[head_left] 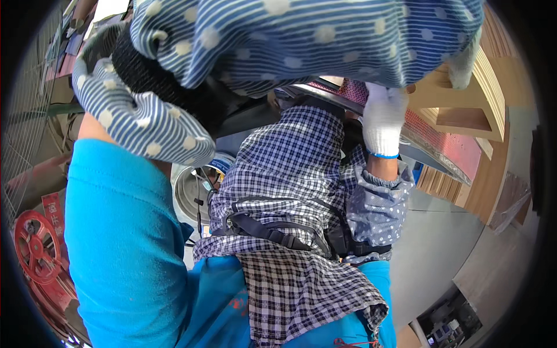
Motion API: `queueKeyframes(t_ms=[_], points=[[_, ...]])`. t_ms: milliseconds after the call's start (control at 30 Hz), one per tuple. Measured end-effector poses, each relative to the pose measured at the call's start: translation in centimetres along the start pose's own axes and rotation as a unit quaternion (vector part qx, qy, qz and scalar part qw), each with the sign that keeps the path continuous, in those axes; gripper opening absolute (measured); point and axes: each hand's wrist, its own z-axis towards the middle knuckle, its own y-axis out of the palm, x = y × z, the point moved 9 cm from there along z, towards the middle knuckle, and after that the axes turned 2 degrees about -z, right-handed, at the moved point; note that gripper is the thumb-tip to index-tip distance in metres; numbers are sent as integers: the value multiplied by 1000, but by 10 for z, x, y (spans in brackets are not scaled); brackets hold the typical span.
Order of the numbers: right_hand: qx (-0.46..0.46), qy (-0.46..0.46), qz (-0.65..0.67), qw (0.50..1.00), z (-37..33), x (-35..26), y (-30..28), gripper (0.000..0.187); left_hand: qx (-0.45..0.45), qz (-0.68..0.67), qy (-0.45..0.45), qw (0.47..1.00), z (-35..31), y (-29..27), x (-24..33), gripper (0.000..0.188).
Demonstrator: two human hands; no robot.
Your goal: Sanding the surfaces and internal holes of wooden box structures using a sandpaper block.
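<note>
My left arm bends across the top of the view in a blue-and-white striped, dotted sleeve cover, very close to the camera. At its right end shows part of my left hand in a white glove, beside a curved plywood piece with a cut-out; its fingers are mostly hidden. My right hand, in a white knit glove with a blue cuff, reaches up at the edge of a pink, speckled surface with a metal rim. The sleeve above hides its fingertips, so I cannot make out its grip.
Stacked wooden boards stand at the right, beyond the pink surface. A round white bucket sits on the floor near my checked apron. At the far left are a red handwheel and a wire mesh.
</note>
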Motion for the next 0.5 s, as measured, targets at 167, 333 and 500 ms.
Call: queueKeyframes(t_ms=[167, 333, 500], points=[[22, -8, 87, 996, -6, -13, 5, 18, -2, -19, -1, 1000, 3, -1, -1, 88], [37, -58, -182, 981, 2, -12, -8, 22, -6, -26, 2, 1000, 8, 4, 2, 88], [2, -280, -686, 671, 1, -34, 13, 15, -15, -39, 18, 999, 19, 12, 9, 89]])
